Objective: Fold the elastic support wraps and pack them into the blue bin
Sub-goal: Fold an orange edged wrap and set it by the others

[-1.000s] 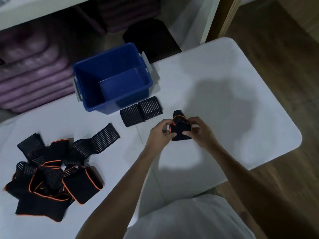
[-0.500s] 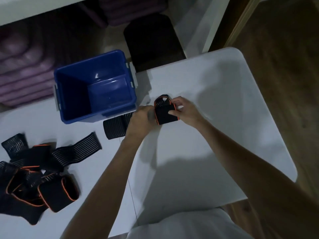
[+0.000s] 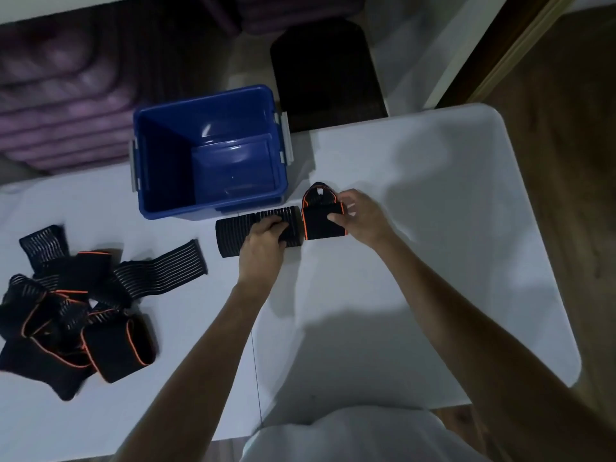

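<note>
The blue bin (image 3: 206,208) stands on the white table (image 3: 433,228) with nothing visible inside it. Just in front of it lies a folded ribbed black wrap (image 3: 233,236); my left hand (image 3: 263,243) grips its right half, fingers curled over it. Right beside it sits a folded black wrap with orange trim (image 3: 320,225), which my right hand (image 3: 361,216) pinches at its right edge. A loose heap of black and orange wraps (image 3: 73,308) lies at the table's left.
A black chair seat (image 3: 326,75) stands behind the table, right of the bin. Purple rolled items (image 3: 60,105) fill a shelf at the back left. Wooden floor (image 3: 573,128) runs along the table's right edge.
Both hands carried the folded orange-trimmed wrap forward to beside the ribbed wrap. My left hand then left it and took hold of the ribbed wrap.
</note>
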